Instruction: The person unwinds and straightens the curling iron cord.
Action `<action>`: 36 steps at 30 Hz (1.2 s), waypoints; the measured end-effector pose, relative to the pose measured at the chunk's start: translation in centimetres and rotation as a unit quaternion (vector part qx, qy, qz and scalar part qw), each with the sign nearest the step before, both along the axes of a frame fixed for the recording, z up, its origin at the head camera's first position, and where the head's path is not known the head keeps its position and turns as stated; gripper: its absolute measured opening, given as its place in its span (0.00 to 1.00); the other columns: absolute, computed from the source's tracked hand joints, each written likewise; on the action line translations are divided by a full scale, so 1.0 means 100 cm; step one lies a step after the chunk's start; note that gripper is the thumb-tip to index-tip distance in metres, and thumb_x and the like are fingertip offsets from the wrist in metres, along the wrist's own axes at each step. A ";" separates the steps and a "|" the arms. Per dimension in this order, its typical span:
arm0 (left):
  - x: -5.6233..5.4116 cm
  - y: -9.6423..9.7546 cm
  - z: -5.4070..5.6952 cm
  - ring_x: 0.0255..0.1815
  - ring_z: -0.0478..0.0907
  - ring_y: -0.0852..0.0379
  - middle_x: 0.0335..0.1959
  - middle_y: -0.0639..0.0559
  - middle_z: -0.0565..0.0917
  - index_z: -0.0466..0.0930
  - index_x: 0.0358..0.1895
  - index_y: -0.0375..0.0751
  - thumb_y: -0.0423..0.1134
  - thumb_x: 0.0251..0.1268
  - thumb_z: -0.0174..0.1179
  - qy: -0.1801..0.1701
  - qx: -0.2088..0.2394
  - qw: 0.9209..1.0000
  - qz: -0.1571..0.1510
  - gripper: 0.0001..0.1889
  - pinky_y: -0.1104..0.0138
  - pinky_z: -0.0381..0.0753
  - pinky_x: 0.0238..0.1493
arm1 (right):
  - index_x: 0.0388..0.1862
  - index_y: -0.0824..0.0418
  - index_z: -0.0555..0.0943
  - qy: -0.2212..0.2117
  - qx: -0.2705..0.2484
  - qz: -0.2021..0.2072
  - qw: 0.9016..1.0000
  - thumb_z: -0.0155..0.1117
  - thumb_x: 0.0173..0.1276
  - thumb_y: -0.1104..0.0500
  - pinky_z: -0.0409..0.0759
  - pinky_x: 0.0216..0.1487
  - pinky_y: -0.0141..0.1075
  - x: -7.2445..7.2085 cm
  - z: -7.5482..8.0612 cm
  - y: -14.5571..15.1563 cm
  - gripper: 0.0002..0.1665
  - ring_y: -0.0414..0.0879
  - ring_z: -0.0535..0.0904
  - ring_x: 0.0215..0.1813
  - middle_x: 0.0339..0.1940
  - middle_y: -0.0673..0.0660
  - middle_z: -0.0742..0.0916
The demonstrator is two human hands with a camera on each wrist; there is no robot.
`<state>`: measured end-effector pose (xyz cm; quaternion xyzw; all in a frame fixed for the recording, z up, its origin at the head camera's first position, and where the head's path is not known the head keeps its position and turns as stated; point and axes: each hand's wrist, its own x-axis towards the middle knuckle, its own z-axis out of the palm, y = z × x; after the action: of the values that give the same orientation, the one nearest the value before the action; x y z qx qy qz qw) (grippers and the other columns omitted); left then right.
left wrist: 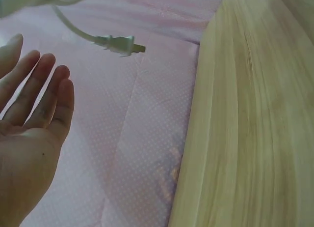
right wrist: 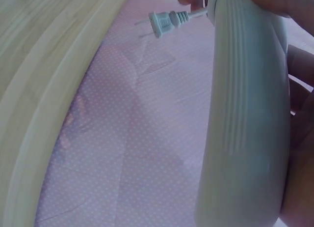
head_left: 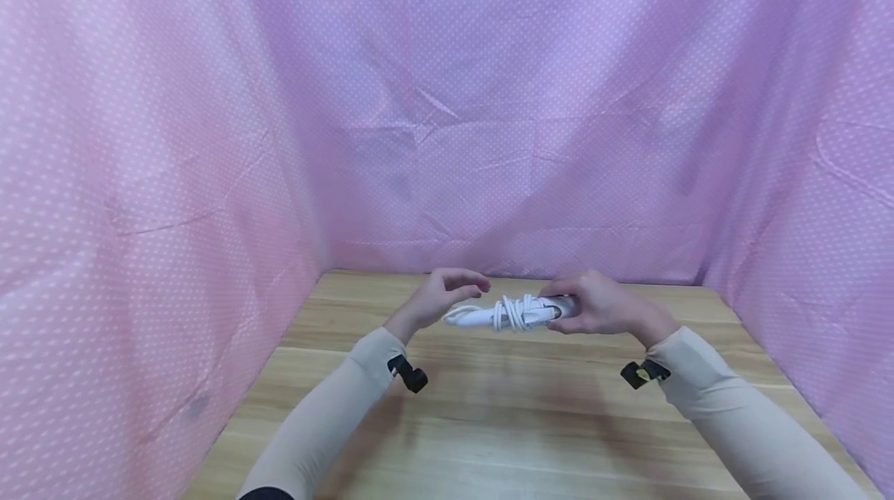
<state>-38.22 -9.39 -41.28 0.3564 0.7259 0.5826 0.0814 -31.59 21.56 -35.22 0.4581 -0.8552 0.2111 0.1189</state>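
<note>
My right hand [head_left: 606, 306] grips one end of a long white handheld appliance [head_left: 475, 318], its exact kind unclear, held level over the table. White power cord [head_left: 513, 312] is wound several times round its middle. Up close in the right wrist view, the appliance [right wrist: 250, 114] has a smooth, slightly curved body with raised ribs, and my thumb lies across its top. A short cord end with a two-prong plug [left wrist: 119, 44] dangles free. My left hand [head_left: 447, 294] is near the other end, fingers extended and apart from the appliance, holding nothing; its palm shows in the left wrist view.
Below both hands lies a light wood-grain table [head_left: 489, 438]. Pink dotted cloth [head_left: 489, 135] hangs at the back and both sides. Black wrist straps [head_left: 408, 373] sit on both beige sleeves.
</note>
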 end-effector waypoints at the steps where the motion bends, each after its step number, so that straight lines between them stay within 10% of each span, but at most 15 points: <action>1: 0.000 0.002 0.001 0.53 0.82 0.52 0.53 0.45 0.84 0.81 0.55 0.38 0.41 0.69 0.59 0.001 -0.004 1.000 -0.010 0.16 0.62 0.78 0.60 | 0.45 0.55 0.85 0.005 0.000 0.004 1.000 0.78 0.50 0.55 0.78 0.32 0.28 0.001 0.002 -0.001 0.22 0.33 0.78 0.33 0.37 0.45 0.86; 8: -0.001 0.015 0.003 0.56 0.81 0.51 0.55 0.42 0.83 0.80 0.55 0.30 0.31 0.71 0.55 0.025 0.001 0.994 -0.110 0.13 0.61 0.79 0.58 | 0.45 0.54 0.84 0.020 0.003 0.032 0.999 0.78 0.49 0.55 0.79 0.34 0.29 0.006 0.012 -0.005 0.22 0.34 0.78 0.35 0.38 0.44 0.86; 21: 0.006 0.016 0.005 0.43 0.82 0.58 0.40 0.40 0.87 0.82 0.42 0.23 0.30 0.63 0.63 0.037 0.019 0.994 -0.096 0.11 0.66 0.83 0.46 | 0.48 0.54 0.84 -0.014 0.004 0.045 0.999 0.77 0.52 0.56 0.80 0.35 0.30 0.012 0.013 0.001 0.22 0.34 0.78 0.36 0.40 0.44 0.86; 36: 0.028 -0.004 0.037 0.35 0.78 0.58 0.35 0.41 0.82 0.79 0.38 0.23 0.24 0.64 0.58 0.074 0.033 0.987 -0.139 0.04 0.69 0.81 0.39 | 0.47 0.56 0.84 -0.042 0.000 0.027 0.999 0.76 0.52 0.59 0.79 0.30 0.28 0.016 -0.004 0.014 0.21 0.32 0.78 0.32 0.36 0.44 0.86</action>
<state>-35.42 -9.80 -37.58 0.4984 0.6538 0.5612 0.0959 -29.95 22.93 -35.57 0.4715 -0.8470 0.2330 0.0775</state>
